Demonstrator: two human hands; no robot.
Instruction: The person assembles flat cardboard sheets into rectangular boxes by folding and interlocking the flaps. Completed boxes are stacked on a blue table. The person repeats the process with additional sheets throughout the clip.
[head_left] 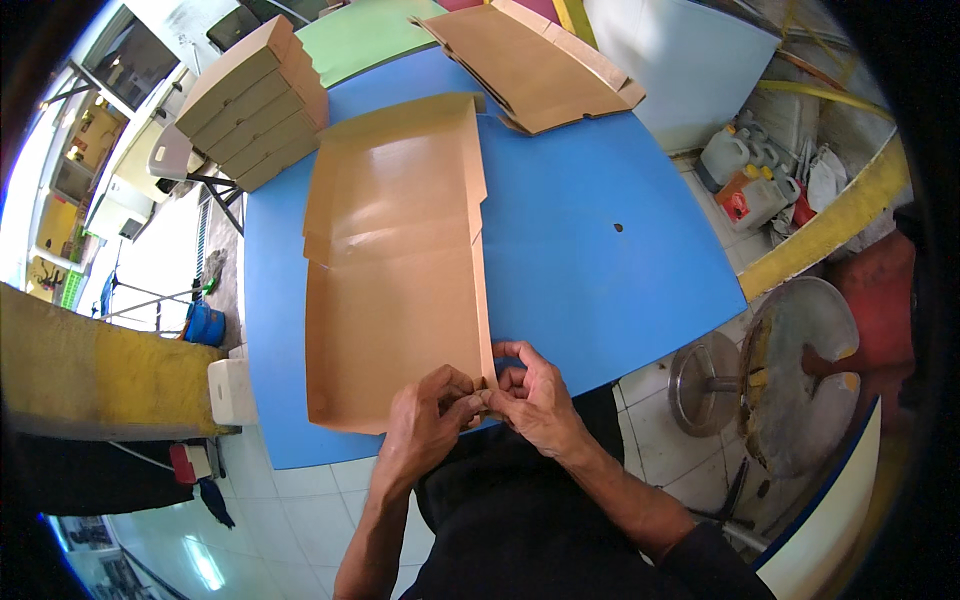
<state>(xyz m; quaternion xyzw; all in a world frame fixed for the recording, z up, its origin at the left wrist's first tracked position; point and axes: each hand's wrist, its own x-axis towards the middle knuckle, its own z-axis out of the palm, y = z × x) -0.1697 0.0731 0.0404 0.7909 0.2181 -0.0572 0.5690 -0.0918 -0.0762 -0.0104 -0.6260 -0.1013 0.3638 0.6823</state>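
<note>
A brown cardboard box (390, 300) lies opened out on the blue table, its base toward me and its lid folded back on the far side. The base's side walls stand up. At its near right corner my left hand (430, 410) pinches the cardboard, fingers curled over the front wall. Close against it, my right hand (530, 400) grips the same corner from the right side, thumb and fingers bent round the edge. Both sets of fingertips meet there, and the corner flap between them is mostly hidden.
Folded boxes (255, 110) are stacked at the table's far left. Flat cardboard blanks (535, 65) lie at the far right of the blue table (600, 270). A green surface (365, 40) adjoins behind. Plastic jugs (750, 190) and a round metal stool (800, 375) stand on the floor to the right.
</note>
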